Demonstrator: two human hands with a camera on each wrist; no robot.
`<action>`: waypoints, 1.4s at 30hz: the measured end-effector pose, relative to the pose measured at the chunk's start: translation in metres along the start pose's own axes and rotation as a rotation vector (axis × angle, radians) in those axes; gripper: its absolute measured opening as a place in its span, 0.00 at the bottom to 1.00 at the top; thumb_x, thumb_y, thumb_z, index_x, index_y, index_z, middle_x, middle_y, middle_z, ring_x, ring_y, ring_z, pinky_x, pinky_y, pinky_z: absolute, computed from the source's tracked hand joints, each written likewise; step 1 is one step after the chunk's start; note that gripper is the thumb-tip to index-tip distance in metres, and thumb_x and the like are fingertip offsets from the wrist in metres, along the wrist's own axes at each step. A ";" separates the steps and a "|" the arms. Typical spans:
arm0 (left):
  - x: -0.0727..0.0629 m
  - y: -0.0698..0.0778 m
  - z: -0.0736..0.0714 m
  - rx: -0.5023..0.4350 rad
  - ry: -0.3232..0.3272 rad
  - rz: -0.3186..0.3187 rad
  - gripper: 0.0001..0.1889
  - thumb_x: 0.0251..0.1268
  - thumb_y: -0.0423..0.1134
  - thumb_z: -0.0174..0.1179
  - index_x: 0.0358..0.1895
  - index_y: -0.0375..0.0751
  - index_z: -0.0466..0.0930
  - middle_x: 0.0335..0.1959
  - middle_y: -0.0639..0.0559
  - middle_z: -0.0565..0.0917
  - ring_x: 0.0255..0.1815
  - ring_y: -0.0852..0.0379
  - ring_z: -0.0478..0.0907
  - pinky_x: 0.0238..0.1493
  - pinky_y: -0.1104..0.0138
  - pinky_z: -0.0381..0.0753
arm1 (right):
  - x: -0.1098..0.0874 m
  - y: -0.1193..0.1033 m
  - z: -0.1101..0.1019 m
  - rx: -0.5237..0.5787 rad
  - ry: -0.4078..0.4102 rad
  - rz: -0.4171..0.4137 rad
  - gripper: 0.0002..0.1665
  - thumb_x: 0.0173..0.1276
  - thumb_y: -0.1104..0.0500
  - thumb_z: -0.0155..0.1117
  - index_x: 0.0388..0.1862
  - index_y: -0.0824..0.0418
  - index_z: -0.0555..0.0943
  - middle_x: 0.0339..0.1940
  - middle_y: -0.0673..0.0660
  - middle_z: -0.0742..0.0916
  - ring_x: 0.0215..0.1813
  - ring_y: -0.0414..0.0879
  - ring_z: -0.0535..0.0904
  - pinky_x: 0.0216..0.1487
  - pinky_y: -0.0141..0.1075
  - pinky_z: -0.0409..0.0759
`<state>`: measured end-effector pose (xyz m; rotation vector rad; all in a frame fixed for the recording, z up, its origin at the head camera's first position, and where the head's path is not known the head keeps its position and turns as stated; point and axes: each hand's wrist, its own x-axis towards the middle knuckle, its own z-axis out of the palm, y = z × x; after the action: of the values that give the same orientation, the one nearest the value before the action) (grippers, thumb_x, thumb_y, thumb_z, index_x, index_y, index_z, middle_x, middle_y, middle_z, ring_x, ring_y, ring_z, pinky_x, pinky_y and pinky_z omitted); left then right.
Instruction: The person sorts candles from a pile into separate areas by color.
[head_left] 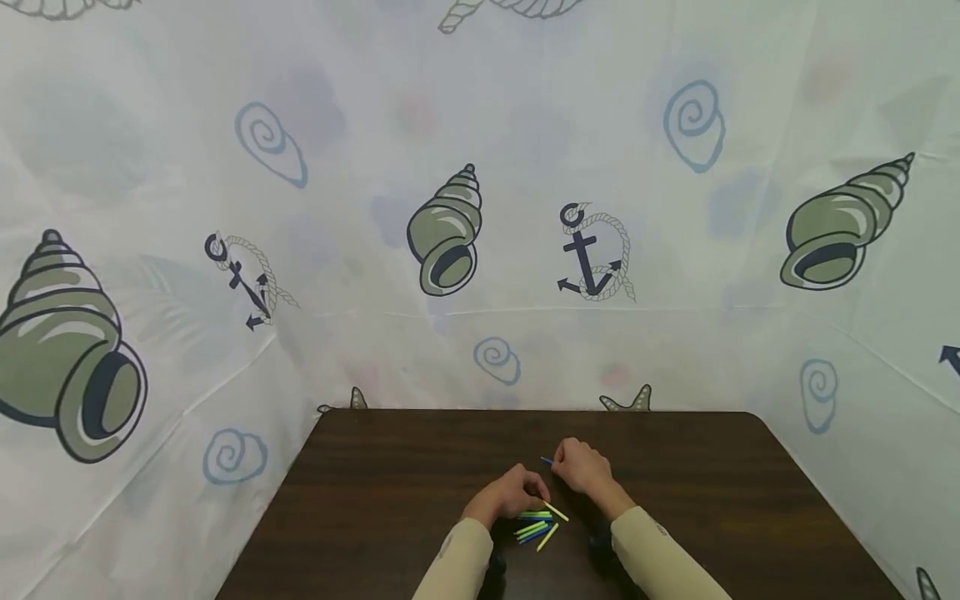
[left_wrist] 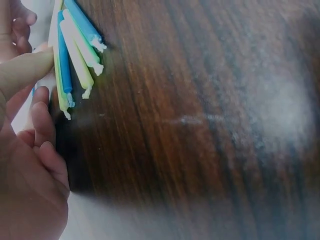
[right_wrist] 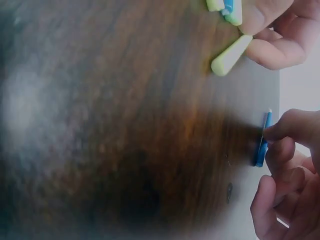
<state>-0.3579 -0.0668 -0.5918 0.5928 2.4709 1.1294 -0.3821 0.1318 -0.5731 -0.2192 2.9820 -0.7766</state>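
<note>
My right hand (head_left: 583, 467) pinches a thin blue candle (head_left: 547, 460) near the tabletop, ahead of the other candles. In the right wrist view, that blue candle (right_wrist: 263, 140) lies at the thumb and index fingertips. Nearer to me, my left hand (head_left: 512, 492) pinches one end of a yellow candle (head_left: 557, 511), whose other end points away from the fingers. Beside and under the left hand is a loose pile of several yellow, green and blue candles (head_left: 534, 529). White wicks show on the pile's candles (left_wrist: 77, 55) in the left wrist view.
The candles lie on a dark brown wooden table (head_left: 360, 500) with rounded far corners. Behind it and at both sides hangs a pale cloth (head_left: 337, 208) printed with shells and anchors.
</note>
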 end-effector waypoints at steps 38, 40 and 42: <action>-0.013 0.008 -0.005 0.015 -0.006 0.103 0.04 0.73 0.31 0.66 0.41 0.42 0.89 0.36 0.59 0.88 0.34 0.63 0.74 0.40 0.68 0.75 | -0.040 -0.019 0.000 0.425 -0.097 -0.064 0.09 0.74 0.58 0.62 0.33 0.62 0.79 0.26 0.50 0.78 0.23 0.42 0.67 0.29 0.35 0.67; -0.010 0.006 -0.004 0.028 -0.008 0.093 0.04 0.74 0.33 0.67 0.40 0.45 0.89 0.38 0.60 0.88 0.36 0.63 0.75 0.42 0.68 0.76 | -0.042 -0.017 -0.002 0.416 -0.145 -0.079 0.12 0.74 0.60 0.62 0.28 0.61 0.79 0.21 0.47 0.76 0.21 0.40 0.65 0.27 0.33 0.65; -0.006 0.002 -0.002 0.036 -0.002 0.080 0.04 0.74 0.35 0.68 0.39 0.48 0.90 0.38 0.61 0.88 0.36 0.62 0.76 0.42 0.66 0.77 | -0.042 -0.012 -0.004 0.410 -0.194 -0.094 0.14 0.73 0.60 0.63 0.25 0.61 0.80 0.18 0.46 0.74 0.19 0.39 0.64 0.26 0.32 0.64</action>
<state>-0.3537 -0.0698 -0.5882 0.7087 2.4906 1.1153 -0.3398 0.1294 -0.5633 -0.3875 2.5767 -1.2704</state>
